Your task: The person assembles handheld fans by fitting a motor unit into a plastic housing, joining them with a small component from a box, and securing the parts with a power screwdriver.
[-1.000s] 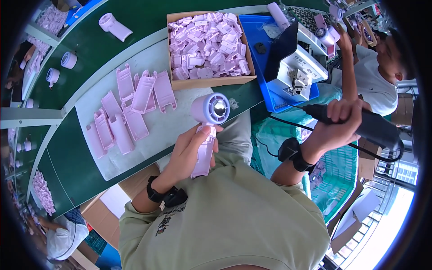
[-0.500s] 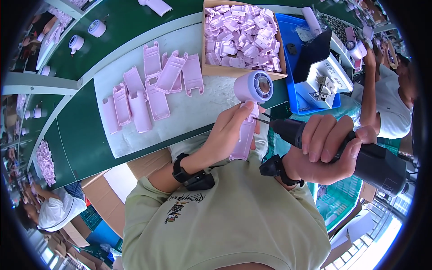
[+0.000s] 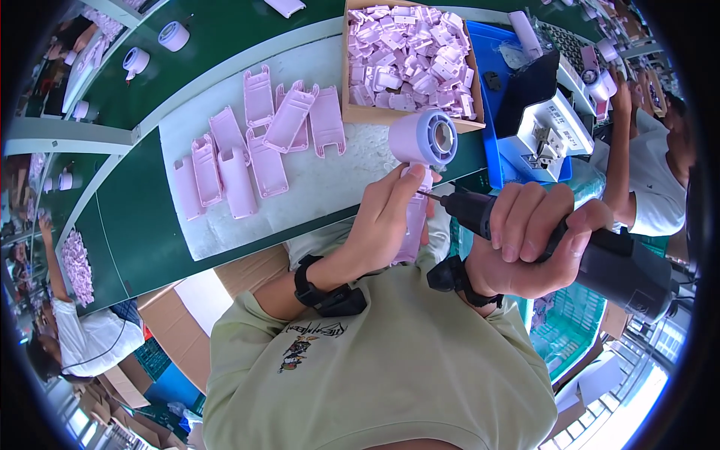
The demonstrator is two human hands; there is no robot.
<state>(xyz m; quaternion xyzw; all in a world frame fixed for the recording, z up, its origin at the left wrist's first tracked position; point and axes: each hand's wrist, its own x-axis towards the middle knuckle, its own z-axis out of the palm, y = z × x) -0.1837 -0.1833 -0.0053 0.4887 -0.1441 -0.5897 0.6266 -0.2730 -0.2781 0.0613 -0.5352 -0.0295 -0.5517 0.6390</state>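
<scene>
The lilac handheld fan [image 3: 422, 142] is just on our side of the cardboard box [image 3: 363, 115] of small lilac parts [image 3: 409, 56], with its round head toward the box and its handle toward us. Going across from the left, we see a heap of lilac pieces [image 3: 77, 268] far to the left of the box. Two round fan heads [image 3: 174, 36] sit on the green desk [image 3: 127, 240], well left of the box. Nearer, also left of the box, a group of lilac housings [image 3: 238, 182] lies on a white sheet [image 3: 315, 191], some overlapping. Below the box, our left hand [image 3: 386, 214] pinches the fan's handle, thumb on top and fingers around the far side. A thin bit [image 3: 430, 196] reaches to the handle from the right; we cannot tell whether it is seated. Just right of the box lies a blue tray [image 3: 491, 150]. Below and right of the box, our right hand [image 3: 536, 240] has its fingers curled around a black electric screwdriver [image 3: 469, 214]. A white and silver device [image 3: 551, 120] stands in the tray, right of the box. A teal crate [image 3: 577, 330] is farther below right of the box, and a co-worker's white sleeve [image 3: 649, 169] shows well to its right.
</scene>
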